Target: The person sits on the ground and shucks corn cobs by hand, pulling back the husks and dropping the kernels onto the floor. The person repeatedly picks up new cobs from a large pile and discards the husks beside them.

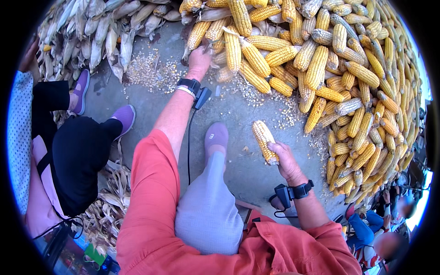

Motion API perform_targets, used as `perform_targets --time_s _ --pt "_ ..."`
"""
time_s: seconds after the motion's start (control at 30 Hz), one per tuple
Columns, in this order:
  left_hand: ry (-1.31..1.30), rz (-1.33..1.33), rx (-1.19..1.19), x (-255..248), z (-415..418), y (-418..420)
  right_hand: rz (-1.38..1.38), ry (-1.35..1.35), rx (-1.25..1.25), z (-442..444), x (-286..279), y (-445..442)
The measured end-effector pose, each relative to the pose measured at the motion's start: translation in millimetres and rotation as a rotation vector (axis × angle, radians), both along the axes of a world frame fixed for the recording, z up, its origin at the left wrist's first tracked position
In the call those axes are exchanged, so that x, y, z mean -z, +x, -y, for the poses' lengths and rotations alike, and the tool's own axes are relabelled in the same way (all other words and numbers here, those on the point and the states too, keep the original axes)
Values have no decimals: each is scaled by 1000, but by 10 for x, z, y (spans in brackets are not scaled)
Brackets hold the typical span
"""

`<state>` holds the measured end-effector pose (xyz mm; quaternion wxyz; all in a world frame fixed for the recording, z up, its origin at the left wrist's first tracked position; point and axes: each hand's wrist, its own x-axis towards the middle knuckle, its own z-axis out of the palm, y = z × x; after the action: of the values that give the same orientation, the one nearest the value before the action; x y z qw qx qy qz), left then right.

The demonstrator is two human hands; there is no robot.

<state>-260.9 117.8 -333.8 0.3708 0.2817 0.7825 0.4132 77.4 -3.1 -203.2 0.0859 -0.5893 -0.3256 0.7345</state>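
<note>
My right hand (288, 162) grips a husked yellow ear of corn (264, 139) by its lower end, tip pointing up and away from me. Farther out, my left hand (200, 59) reaches to the near edge of the corn pile. Its fingers are partly hidden among the ears, so whether they hold anything is unclear. Just left of those fingers lies a yellow ear with dried silk (196, 36). A motion-blurred ear (225, 74) shows to the right of that hand. Each wrist wears a strap with a black device.
Husked ears (357, 113) are heaped along the right; ears in dry husks (99, 37) lie far left. Loose kernels (151, 70) scatter over the concrete floor (165, 44). A person in black trousers (77, 154) sits at left beside discarded husks (106, 213). Other people (369, 227) are at lower right.
</note>
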Motion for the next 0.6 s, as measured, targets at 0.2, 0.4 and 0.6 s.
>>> perform_targets --time_s 0.2,0.4,0.6 --pt "190 566 -195 -41 974 -344 -48 -110 51 -15 60 127" --pt "-35 521 -154 138 1652 -194 26 -55 20 0 132 111" --pt "-142 719 -175 93 1699 -209 324 136 -250 -132 456 118"
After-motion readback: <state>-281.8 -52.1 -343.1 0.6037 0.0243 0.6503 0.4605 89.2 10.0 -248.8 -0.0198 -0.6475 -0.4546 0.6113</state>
